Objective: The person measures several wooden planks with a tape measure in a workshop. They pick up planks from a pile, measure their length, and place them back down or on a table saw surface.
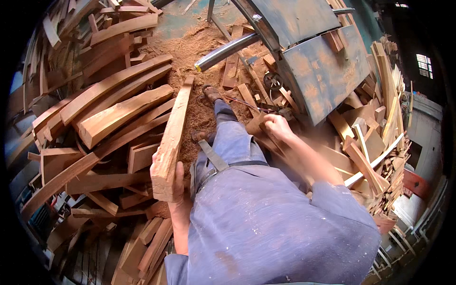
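Observation:
My left hand (178,185) is closed around the near end of a long, rough-sawn wooden beam (173,135). The beam slants away from me, its far end pointing toward the sawdust-covered floor. On the other side of my body, my right hand (277,126) is closed in a fist, with the forearm partly smeared by motion. A brown piece of wood (255,125) shows right beside that fist. Whether the fingers grip it or something else, I cannot make out.
Curved and straight timbers (109,90) are heaped on my left. Ahead to the right stands a dusty metal machine table (327,71) with a metal roller (227,51) sticking out. Offcuts (365,156) pile up at the right. Sawdust (190,42) covers the floor around my feet.

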Demonstrator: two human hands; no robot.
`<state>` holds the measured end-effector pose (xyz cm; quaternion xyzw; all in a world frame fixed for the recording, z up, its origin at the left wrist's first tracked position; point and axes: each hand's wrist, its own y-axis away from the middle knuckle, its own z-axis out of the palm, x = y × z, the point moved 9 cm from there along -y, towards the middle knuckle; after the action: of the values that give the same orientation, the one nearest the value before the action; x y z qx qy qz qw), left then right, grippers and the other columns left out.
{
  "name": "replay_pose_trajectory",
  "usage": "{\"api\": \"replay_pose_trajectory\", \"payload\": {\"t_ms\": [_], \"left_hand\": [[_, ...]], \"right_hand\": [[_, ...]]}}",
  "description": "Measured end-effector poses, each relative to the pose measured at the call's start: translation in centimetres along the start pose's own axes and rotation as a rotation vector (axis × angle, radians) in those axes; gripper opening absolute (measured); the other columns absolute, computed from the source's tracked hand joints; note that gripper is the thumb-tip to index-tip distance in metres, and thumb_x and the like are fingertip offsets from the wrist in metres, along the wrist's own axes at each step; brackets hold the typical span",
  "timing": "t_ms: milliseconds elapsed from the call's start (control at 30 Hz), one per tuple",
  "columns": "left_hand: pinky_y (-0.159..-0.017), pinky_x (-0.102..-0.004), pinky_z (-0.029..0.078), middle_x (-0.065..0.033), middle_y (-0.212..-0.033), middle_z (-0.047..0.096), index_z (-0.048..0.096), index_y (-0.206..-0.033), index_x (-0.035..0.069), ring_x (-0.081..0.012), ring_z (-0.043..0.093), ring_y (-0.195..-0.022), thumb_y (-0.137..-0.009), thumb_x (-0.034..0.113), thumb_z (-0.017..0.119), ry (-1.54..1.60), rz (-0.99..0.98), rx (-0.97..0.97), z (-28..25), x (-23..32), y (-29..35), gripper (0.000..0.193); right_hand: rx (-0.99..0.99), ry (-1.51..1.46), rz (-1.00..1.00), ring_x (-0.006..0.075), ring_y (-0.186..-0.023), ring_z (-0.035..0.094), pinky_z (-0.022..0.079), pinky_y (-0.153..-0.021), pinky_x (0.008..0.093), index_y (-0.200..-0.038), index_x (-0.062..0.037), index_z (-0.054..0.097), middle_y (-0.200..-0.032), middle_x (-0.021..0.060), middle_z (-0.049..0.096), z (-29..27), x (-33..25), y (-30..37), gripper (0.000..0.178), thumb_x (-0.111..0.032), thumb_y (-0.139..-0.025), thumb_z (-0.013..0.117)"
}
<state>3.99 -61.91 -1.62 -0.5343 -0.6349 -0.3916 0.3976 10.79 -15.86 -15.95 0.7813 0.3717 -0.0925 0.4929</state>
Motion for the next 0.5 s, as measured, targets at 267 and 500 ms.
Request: {"api": "replay_pose_trajectory", "payload": {"t_ms": [267,500], "left_hand": [[-0.103,-0.043,0.05,-0.0185,-0.139,0.056,0.045,-0.138,0.002,-0.0316,0.059,-0.122,-0.087,0.027,0.078,0.084,-0.344,-0.046,-0.1,-1.3,-1.2,0.066],[-0.108,-0.0425,0.046,-0.0161,-0.144,0.052,0.044,-0.147,0.002,-0.0286,0.054,-0.128,-0.089,0.034,0.076,0.079,-0.497,0.029,-0.8,-0.7,-2.1,0.073]], "right_hand": [[0.095,0.569,0.097,0.0473,-0.111,0.064,0.053,-0.095,0.0545,-0.111,0.0013,0.063,-0.12,0.0273,0.065,-1.6,6.8,-11.8,0.027,-0.012,-0.091,0.052],[-0.024,0.514,0.418,0.0427,-0.13,0.054,0.046,-0.108,0.0515,-0.134,0.0007,0.052,-0.143,0.0259,0.053,1.6,19.6,-9.0,0.049,-0.018,-0.088,0.055]]}}
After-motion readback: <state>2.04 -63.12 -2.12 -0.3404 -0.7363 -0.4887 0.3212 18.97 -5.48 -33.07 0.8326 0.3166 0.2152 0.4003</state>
